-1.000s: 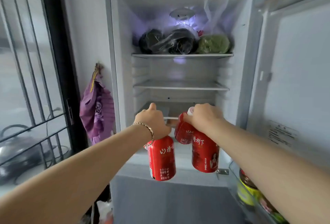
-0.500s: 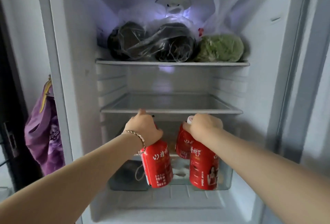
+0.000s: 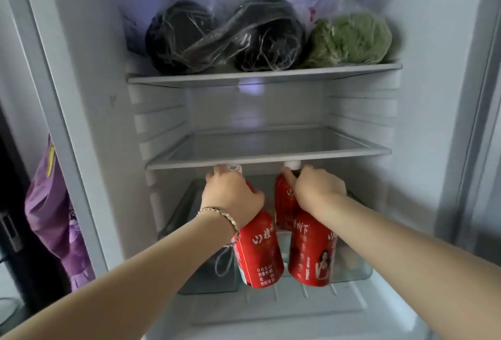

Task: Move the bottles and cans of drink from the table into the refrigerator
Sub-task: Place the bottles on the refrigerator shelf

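The refrigerator [image 3: 81,95] stands open in front of me. My left hand [image 3: 233,198], with a bracelet on the wrist, grips the neck of a red drink bottle [image 3: 259,255] with a white cap. My right hand [image 3: 317,193] holds two red bottles by their necks, a near bottle [image 3: 311,253] and a farther bottle [image 3: 284,204] behind it. All three bottles hang just below the front edge of the middle glass shelf [image 3: 271,149], in front of the lowest compartment. The white caps nearly touch the shelf's edge.
The top shelf [image 3: 265,75] carries two dark items in plastic bags [image 3: 225,35] and a green cabbage [image 3: 349,38]. A clear crisper drawer [image 3: 355,272] sits at the bottom. A purple cloth [image 3: 51,212] hangs left of the fridge.
I have come closer to the fridge. Both hands rose with their bottles, from below the middle shelf's level up to its front edge.
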Available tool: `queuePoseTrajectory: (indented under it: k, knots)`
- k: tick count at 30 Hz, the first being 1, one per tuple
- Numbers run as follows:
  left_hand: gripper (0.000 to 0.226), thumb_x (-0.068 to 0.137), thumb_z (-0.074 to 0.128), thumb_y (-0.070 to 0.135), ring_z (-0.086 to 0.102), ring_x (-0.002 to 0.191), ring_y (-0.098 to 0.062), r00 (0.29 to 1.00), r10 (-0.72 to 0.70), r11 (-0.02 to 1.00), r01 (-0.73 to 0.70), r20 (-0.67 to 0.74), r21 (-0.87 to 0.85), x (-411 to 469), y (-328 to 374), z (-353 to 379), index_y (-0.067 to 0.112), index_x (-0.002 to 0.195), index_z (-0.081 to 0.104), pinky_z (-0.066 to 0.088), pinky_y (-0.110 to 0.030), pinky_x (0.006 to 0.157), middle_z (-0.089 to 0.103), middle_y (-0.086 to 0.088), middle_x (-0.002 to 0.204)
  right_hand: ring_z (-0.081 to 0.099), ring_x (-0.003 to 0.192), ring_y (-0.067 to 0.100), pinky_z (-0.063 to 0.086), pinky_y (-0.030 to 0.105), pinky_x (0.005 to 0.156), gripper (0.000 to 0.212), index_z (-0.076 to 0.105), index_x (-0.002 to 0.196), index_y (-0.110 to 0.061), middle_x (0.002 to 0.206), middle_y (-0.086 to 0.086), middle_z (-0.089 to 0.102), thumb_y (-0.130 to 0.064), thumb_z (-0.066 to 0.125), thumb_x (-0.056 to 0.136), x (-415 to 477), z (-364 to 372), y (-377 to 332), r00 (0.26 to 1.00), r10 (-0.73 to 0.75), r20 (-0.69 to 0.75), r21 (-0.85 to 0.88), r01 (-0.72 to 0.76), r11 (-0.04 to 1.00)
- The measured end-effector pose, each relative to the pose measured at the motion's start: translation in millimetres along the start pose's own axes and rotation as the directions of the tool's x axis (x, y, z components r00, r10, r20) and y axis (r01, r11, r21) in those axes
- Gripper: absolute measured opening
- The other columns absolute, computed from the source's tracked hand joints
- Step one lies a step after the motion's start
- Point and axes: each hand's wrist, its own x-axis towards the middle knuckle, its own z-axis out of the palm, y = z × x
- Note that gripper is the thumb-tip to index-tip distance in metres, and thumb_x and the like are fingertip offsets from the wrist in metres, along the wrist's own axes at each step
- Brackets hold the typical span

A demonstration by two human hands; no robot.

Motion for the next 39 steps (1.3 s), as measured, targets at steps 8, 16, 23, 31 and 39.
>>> queuePoseTrajectory:
  k: [8, 16, 23, 31, 39]
  knots:
    - [0.026, 0.084, 0.048, 0.034, 0.039, 0.105, -0.025, 0.999, 0.033, 0.996, -0.031, 0.034, -0.083, 1, -7, 0, 0.008, 0.082, 0.05, 0.034, -0.027, 0.073, 0.037, -0.006, 0.093, 0.064, 0.092, 0.028, 0.04, 0.028, 0.063, 0.06, 0.057, 0.105, -0.011, 0.097, 0.008, 0.067, -0.065, 0.033, 0.09, -11, -7, 3, 0.972, -0.114, -0.204, 0.026, 0.122, 0.992]
    - [0.025, 0.086, 0.047, 0.033, 0.037, 0.112, -0.025, 0.993, 0.117, 0.99, -0.116, 0.01, -0.085, -1, -4, 2, 0.009, 0.088, 0.054, 0.04, -0.028, 0.08, 0.043, -0.009, 0.11, 0.055, 0.041, 0.032, 0.014, 0.019, 0.044, 0.046, 0.058, 0.07, -0.005, 0.043, 0.012, 0.053, -0.045, 0.049, 0.09, -7, -32, 24, 0.635, -0.237, -0.735, -0.057, 0.291, 0.955]
    - [0.02, 0.086, 0.048, 0.032, 0.037, 0.113, -0.023, 0.988, 0.152, 0.985, -0.151, -0.003, -0.08, -1, -1, 4, 0.012, 0.09, 0.049, 0.043, -0.029, 0.083, 0.044, -0.009, 0.114, 0.05, 0.032, 0.028, 0.026, 0.018, 0.044, 0.038, 0.05, 0.054, -0.009, 0.039, 0.004, 0.05, -0.028, 0.045, 0.087, 15, 13, 29, 0.472, -0.055, -0.88, 0.086, 0.272, 0.958]
    - [0.029, 0.086, 0.047, 0.034, 0.036, 0.114, -0.021, 0.984, 0.174, 0.984, -0.175, -0.039, -0.026, 2, -5, 9, 0.008, 0.088, 0.059, 0.042, -0.026, 0.083, 0.044, -0.007, 0.116, 0.055, 0.108, 0.034, 0.051, 0.047, 0.086, 0.087, 0.022, 0.145, -0.011, 0.126, 0.019, 0.048, -0.033, 0.073, 0.078, -24, 85, 30, 0.818, 0.27, -0.509, 0.598, 0.11, 0.794]
    - [0.026, 0.086, 0.046, 0.035, 0.037, 0.113, -0.02, 0.983, 0.174, 0.984, -0.175, -0.054, -0.02, 2, -7, 10, 0.01, 0.085, 0.054, 0.042, -0.025, 0.082, 0.045, -0.006, 0.113, 0.024, 0.135, 0.034, 0.026, 0.043, 0.109, 0.051, 0.039, 0.138, -0.006, 0.144, 0.018, 0.033, -0.033, 0.045, 0.096, -1, 69, 37, 0.955, 0.283, 0.089, 0.132, -0.293, 0.947]
